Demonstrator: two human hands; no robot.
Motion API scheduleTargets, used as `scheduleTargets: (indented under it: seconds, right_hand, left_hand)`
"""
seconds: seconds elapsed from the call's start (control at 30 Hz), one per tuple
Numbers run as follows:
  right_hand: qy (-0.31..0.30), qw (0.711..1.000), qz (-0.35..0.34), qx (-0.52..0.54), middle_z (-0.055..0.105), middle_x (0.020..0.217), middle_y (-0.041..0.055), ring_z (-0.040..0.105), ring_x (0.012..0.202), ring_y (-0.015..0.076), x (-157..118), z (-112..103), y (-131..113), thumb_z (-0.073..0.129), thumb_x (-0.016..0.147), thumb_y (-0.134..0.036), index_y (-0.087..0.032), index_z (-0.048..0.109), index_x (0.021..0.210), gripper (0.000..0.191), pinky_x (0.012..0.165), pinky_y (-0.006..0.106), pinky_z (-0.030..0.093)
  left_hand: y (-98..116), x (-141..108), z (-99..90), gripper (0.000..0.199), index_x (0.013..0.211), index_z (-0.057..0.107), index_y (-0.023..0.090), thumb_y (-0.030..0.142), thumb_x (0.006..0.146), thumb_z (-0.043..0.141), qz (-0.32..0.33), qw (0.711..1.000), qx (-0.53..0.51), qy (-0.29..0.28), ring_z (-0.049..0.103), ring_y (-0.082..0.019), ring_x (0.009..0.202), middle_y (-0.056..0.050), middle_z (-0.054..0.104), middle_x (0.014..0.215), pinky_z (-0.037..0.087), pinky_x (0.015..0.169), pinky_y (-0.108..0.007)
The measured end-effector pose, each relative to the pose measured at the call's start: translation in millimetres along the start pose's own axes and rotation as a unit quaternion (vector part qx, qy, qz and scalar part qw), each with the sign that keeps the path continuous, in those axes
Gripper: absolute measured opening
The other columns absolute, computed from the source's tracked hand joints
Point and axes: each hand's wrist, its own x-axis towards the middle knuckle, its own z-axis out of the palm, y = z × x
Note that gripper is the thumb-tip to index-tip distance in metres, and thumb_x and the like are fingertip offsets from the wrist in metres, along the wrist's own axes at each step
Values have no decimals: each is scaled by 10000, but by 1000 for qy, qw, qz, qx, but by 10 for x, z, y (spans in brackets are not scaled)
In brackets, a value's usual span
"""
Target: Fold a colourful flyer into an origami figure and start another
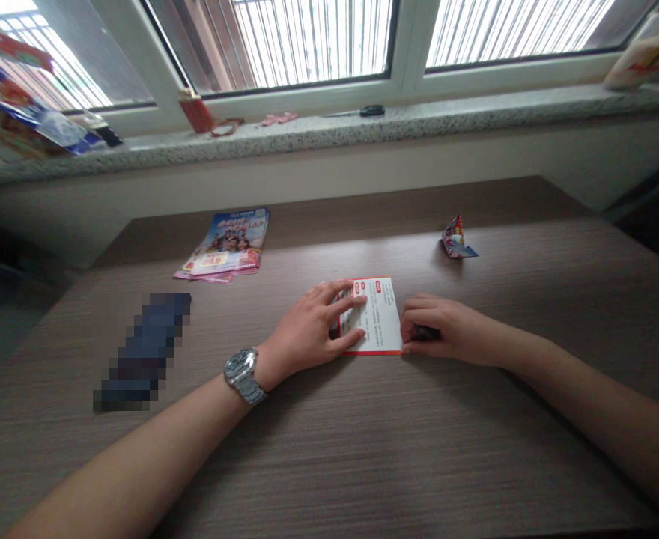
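A white printed sheet with red edges lies on the wooden table in front of me. My left hand rests on the left part of it, fingers spread, and hides that side. At the sheet's right edge is my right hand, with its fingers curled and the fingertips down at the lower right corner. Whether those fingertips pinch the paper is too small to make out. A silver watch is on my left wrist.
A stack of colourful leaflets lies at the back left, above a blurred dark blue object. Back right stands a small folded paper shape. The stone windowsill holds scissors, a red object and packages.
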Motion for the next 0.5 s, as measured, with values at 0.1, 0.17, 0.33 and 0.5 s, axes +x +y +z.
scheduleTargets:
  seconds: [0.1, 0.17, 0.33, 0.5]
  right_hand:
    - [-11, 1000, -9, 3, 646, 877, 32, 564, 891, 200, -9, 3, 0, 720, 921, -349, -203, 654, 859, 172, 779, 320, 417]
    - [-13, 1000, -9, 7, 647, 879, 31, 563, 891, 199, -11, 2, 2, 720, 923, -352, -203, 658, 863, 172, 786, 324, 418]
    - [-12, 999, -5, 44, 642, 893, 37, 580, 872, 192, -15, -21, 10, 686, 946, -379, -198, 663, 884, 193, 782, 322, 439]
    - [93, 994, 37, 33, 602, 881, 36, 564, 790, 169, -1, 2, 73, 634, 977, -340, -188, 639, 911, 166, 696, 297, 446]
  left_hand:
    - [-4, -2, -4, 556, 1468, 527, 312, 541, 965, 584, -1, 1000, -1, -2, 439, -297, 1440, -55, 381, 1618, 302, 1258, -519]
    - [-5, -4, -9, 550, 1466, 528, 317, 544, 968, 580, 0, 1000, -3, -3, 440, -297, 1439, -52, 380, 1618, 306, 1256, -524]
    - [-5, -2, -15, 541, 1456, 536, 318, 550, 968, 578, -1, 1000, -3, -4, 447, -305, 1430, -57, 393, 1607, 322, 1242, -540]
    - [-9, 2, -11, 545, 1460, 533, 316, 547, 969, 578, 2, 1000, 1, -7, 438, -302, 1436, -56, 383, 1613, 307, 1251, -529]
